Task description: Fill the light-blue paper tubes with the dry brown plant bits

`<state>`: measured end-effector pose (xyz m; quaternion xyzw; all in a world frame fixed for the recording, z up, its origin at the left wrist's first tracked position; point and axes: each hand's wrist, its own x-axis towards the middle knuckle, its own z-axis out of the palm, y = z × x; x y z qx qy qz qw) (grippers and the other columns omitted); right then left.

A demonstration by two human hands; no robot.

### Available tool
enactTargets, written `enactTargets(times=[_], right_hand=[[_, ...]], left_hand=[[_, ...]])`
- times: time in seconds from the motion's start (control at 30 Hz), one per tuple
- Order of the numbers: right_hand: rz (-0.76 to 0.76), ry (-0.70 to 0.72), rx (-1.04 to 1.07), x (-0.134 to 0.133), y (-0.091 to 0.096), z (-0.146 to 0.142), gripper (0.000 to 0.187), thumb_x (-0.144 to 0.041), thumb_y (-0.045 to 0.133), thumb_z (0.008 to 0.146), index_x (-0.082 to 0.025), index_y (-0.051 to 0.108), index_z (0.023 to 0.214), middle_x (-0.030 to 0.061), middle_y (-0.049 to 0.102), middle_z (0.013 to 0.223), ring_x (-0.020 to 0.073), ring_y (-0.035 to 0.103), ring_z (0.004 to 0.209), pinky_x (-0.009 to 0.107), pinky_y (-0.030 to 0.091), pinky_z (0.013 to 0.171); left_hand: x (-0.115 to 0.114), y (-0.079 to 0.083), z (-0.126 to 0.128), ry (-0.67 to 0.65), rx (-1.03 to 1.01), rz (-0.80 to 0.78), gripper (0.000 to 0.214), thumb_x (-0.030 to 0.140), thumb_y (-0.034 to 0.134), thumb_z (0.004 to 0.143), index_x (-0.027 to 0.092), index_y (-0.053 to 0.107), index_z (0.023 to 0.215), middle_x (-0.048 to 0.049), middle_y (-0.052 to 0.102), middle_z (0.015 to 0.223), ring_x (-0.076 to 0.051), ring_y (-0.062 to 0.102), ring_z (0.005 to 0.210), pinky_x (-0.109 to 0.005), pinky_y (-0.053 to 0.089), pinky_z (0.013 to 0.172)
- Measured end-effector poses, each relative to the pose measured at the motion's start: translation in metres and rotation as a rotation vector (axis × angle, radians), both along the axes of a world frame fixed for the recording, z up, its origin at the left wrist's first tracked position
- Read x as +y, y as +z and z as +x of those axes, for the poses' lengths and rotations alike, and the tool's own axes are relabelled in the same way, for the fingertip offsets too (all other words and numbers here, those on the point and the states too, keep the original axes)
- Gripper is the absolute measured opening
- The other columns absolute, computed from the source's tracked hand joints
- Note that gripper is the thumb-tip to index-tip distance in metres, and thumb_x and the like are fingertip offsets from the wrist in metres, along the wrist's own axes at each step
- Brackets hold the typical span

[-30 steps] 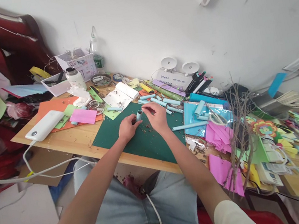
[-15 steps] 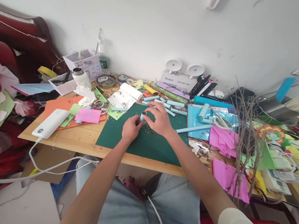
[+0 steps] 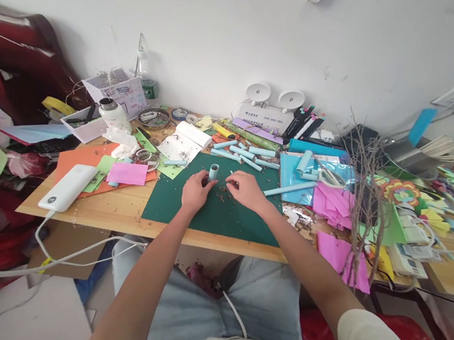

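Note:
My left hand (image 3: 196, 191) is closed round the lower part of a short light blue paper tube (image 3: 213, 171), which stands nearly upright with its open end facing up. My right hand (image 3: 246, 189) is just right of it, fingertips drawn together low over the dark green mat (image 3: 218, 221). Dark brown crumbs (image 3: 224, 192) lie on the mat between the two hands. Whatever the right fingertips hold, if anything, is too small to make out. Several more blue paper tubes (image 3: 246, 154) lie behind the right hand.
A long blue tube (image 3: 289, 188) and scissors (image 3: 330, 177) lie to the right, near pink paper (image 3: 332, 204) and dry twigs (image 3: 373, 209). On the left are a white power bank (image 3: 68, 188) with a cable and a white bottle (image 3: 114, 116). A wall stands behind.
My right hand has come away from the tube's top and moved down to the crumbs on the mat. The left hand still holds the tube, whose open end now shows.

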<state>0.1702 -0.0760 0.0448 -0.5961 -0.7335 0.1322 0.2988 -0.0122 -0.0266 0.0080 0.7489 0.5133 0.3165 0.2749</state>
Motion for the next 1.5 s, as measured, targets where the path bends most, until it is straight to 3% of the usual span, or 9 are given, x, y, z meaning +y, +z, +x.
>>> enactTargets(times=[0.23,0.33,0.43,0.53,0.67,0.97,1.2,1.33,1.5], right_hand=[[-0.151,-0.035,-0.294,-0.001,-0.019,-0.025,0.027,-0.036,0.069,0.08,-0.016,0.066,0.098,0.0117,0.058,0.099,0.0227,0.059,0.084,0.036,0.049,0.079],[-0.163,0.028,-0.25,-0.002,-0.021,-0.023,0.01,-0.017,0.058,0.084,-0.017,0.067,0.089,0.0076,0.058,0.093,0.0172,0.058,0.079,0.03,0.048,0.077],[-0.144,0.045,-0.108,-0.007,-0.022,-0.009,0.016,-0.013,0.053,0.084,-0.019,0.067,0.087,0.0041,0.061,0.086,0.014,0.058,0.072,0.027,0.047,0.073],[-0.085,-0.073,-0.002,-0.013,-0.022,0.011,0.014,-0.022,0.055,0.085,-0.019,0.067,0.093,0.0033,0.064,0.087,0.0141,0.06,0.07,0.027,0.047,0.072],[-0.133,-0.26,-0.202,-0.018,-0.025,0.027,0.01,-0.027,0.061,0.082,-0.018,0.067,0.084,0.0051,0.065,0.078,0.0185,0.06,0.071,0.03,0.045,0.07],[-0.203,-0.347,-0.378,-0.02,-0.023,0.027,0.016,-0.017,0.055,0.085,-0.016,0.071,0.082,0.0113,0.069,0.079,0.0221,0.062,0.071,0.031,0.041,0.067],[-0.185,-0.268,-0.467,-0.037,-0.019,0.024,0.027,-0.019,0.048,0.092,-0.017,0.073,0.081,0.0107,0.063,0.082,0.0181,0.058,0.066,0.029,0.038,0.062],[-0.198,-0.153,-0.401,-0.045,-0.016,0.011,0.027,-0.02,0.046,0.094,-0.019,0.073,0.09,0.0067,0.062,0.085,0.0163,0.058,0.073,0.026,0.04,0.067],[-0.166,-0.176,-0.376,-0.059,-0.008,0.01,0.03,-0.021,0.042,0.096,-0.018,0.072,0.1,0.0067,0.064,0.092,0.0159,0.059,0.081,0.025,0.041,0.074]], left_hand=[[0.0,-0.002,-0.001,-0.002,0.01,0.031,0.02,0.043,0.062,0.084,0.023,0.06,0.084,-0.0024,0.066,0.083,-0.018,0.059,0.079,-0.028,0.041,0.067],[0.0,-0.003,-0.001,-0.009,0.011,0.03,0.021,0.043,0.061,0.085,0.023,0.059,0.084,-0.0024,0.066,0.084,-0.019,0.059,0.08,-0.028,0.041,0.067],[-0.001,-0.002,0.0,-0.004,0.009,0.014,0.021,0.043,0.061,0.085,0.023,0.059,0.084,-0.0027,0.066,0.085,-0.019,0.058,0.08,-0.028,0.041,0.067],[-0.002,0.0,0.0,-0.004,0.01,-0.001,0.021,0.043,0.061,0.085,0.023,0.059,0.084,-0.003,0.066,0.084,-0.019,0.058,0.079,-0.028,0.04,0.066],[-0.002,0.0,0.001,-0.01,0.006,0.017,0.021,0.044,0.061,0.085,0.023,0.058,0.083,-0.0029,0.065,0.082,-0.019,0.057,0.077,-0.028,0.037,0.062],[0.0,-0.004,0.0,0.004,0.004,0.0,0.022,0.044,0.061,0.084,0.023,0.059,0.085,-0.0025,0.064,0.084,-0.018,0.056,0.076,-0.028,0.037,0.063],[0.0,-0.002,0.001,-0.003,-0.006,0.008,0.021,0.044,0.061,0.085,0.023,0.06,0.085,-0.0027,0.064,0.083,-0.018,0.056,0.076,-0.028,0.037,0.063],[-0.001,-0.001,0.0,-0.011,-0.01,0.013,0.023,0.045,0.06,0.085,0.022,0.06,0.083,-0.0028,0.065,0.084,-0.019,0.057,0.077,-0.028,0.037,0.062],[-0.001,-0.002,0.0,-0.015,-0.004,0.019,0.023,0.045,0.06,0.085,0.022,0.058,0.084,-0.0024,0.065,0.084,-0.018,0.057,0.077,-0.028,0.036,0.061]])
